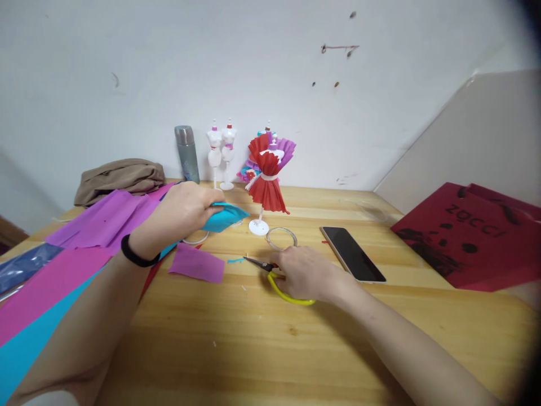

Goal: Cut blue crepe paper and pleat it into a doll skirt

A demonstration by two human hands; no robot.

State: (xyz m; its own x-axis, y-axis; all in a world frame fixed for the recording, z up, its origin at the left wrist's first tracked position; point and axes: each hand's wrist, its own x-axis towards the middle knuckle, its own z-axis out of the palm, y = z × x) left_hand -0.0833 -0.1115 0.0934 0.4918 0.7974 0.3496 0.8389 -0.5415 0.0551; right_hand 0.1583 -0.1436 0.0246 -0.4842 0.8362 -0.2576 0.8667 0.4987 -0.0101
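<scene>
Left hand (186,206) pinched closed on blue crepe paper (226,219), held above bench (203,344); right hand (306,273) curled round yellow-handled scissors (265,265), blades low, pointing left toward blue snippet (235,260); light pinch suits thin paper, likely to crease; any cut goes cleaner with paper taut, left hand clear of blade tips; purple paper piece (198,263) lies flat nearby; red-dressed mannequin (269,190) stands behind, best not knocked

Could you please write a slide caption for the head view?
Left hand holds a blue sheet; right hand grips yellow-handled scissors, red-dressed mannequin beyond.
</scene>
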